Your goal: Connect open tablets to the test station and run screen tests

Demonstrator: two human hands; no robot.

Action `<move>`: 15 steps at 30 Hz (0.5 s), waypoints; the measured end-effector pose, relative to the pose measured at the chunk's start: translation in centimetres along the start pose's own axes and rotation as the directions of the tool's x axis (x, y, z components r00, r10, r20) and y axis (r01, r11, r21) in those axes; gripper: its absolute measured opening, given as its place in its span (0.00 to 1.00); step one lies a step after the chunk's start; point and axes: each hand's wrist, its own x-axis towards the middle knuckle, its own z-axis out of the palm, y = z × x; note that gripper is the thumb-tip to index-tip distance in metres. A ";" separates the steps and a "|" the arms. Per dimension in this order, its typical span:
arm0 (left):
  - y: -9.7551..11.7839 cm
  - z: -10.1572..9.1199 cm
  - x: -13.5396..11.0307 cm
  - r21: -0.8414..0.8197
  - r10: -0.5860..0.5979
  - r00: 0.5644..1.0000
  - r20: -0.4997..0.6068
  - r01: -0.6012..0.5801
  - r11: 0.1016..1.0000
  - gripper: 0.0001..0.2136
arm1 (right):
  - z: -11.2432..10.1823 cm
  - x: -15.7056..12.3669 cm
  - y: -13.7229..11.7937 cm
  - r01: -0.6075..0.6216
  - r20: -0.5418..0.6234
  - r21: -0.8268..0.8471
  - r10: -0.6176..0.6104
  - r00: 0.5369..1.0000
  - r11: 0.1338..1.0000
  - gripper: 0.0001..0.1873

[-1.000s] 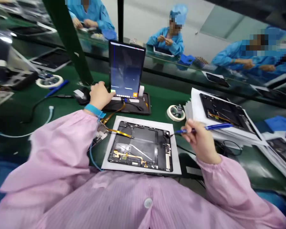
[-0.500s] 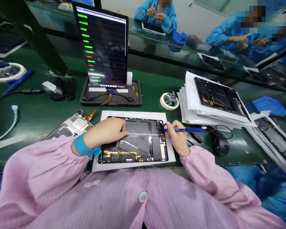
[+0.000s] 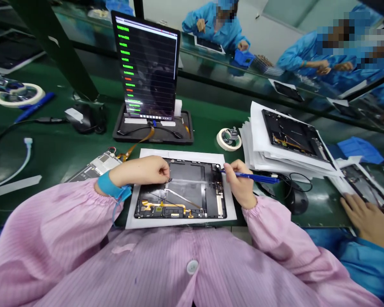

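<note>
An opened tablet housing (image 3: 185,172) lies on a white sheet (image 3: 132,217) in front of me, showing its dark inside, orange flex cables and small boards. A pale thin strip (image 3: 192,182) runs across its middle. My left hand (image 3: 150,169) is closed over the housing's left part, fingertips pinched at the strip's left end; what they hold, if anything, is too small to make out. With my right hand (image 3: 241,183) I grip a slim blue pen-shaped tool (image 3: 259,177). Its front end points at the housing's upper right corner, near the dark parts there.
Behind the housing, a lit screen (image 3: 150,68) stands on a black tray (image 3: 187,138). To the right are a tape roll (image 3: 222,145), a paper stack (image 3: 254,149) bearing another housing (image 3: 294,132), and a mouse (image 3: 297,200). A co-worker's hand (image 3: 368,217) rests at far right.
The fingers of my left hand have curled in more and drawn slightly back. The blue tool's rear end has dipped a little. A co-worker's hand has come in at the right.
</note>
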 end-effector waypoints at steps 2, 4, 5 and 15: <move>-0.1 0.0 0.1 -0.029 0.014 1.000 0.010 -0.013 0.999 0.09 | 0.5 2.6 -0.9 0.121 0.074 -0.179 -0.109 0.991 0.976 0.14; -0.2 0.0 0.2 -0.049 0.012 1.000 0.003 -0.012 0.999 0.08 | 1.7 5.5 -1.5 0.202 0.169 -0.420 -0.142 0.975 0.885 0.10; -0.3 0.0 0.3 -0.060 0.009 1.000 -0.004 -0.009 0.998 0.08 | 2.4 6.8 -1.7 0.227 0.205 -0.529 -0.136 0.969 0.818 0.08; -1.0 0.0 1.0 -0.124 0.005 0.993 -0.122 -0.020 0.992 0.09 | 1.6 17.8 -0.5 -0.070 -0.077 -0.733 0.020 0.997 0.676 0.26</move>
